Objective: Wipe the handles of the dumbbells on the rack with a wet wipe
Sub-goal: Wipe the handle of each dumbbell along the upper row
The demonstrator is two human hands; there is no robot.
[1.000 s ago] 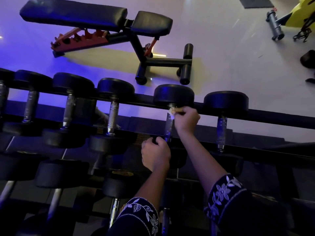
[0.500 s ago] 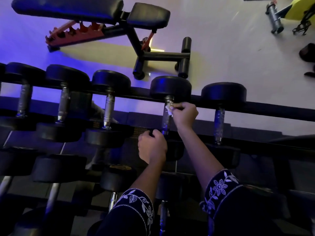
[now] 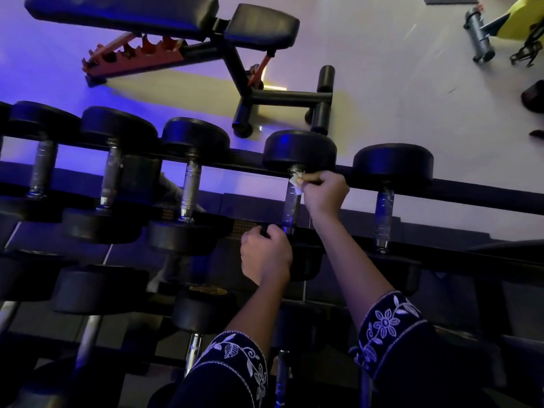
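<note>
A row of black dumbbells with silver knurled handles lies across the top tier of the dark rack (image 3: 471, 189). My right hand (image 3: 325, 192) pinches a small white wet wipe (image 3: 295, 181) against the far end of one handle (image 3: 290, 210), just under that dumbbell's far head (image 3: 298, 150). My left hand (image 3: 265, 254) is curled over the near head of the same dumbbell, which it mostly hides. Neighbouring handles stand to the left (image 3: 188, 189) and to the right (image 3: 382, 219).
More dumbbells fill the lower tiers at the left (image 3: 97, 287). A black adjustable bench with a red ladder bracket (image 3: 164, 16) stands on the pale floor beyond the rack. A yellow machine (image 3: 521, 22) sits at the far right.
The view has shifted a little over the rack. My right hand stays at the far end of the handle with the wipe, and my left hand keeps its hold on the near head.
</note>
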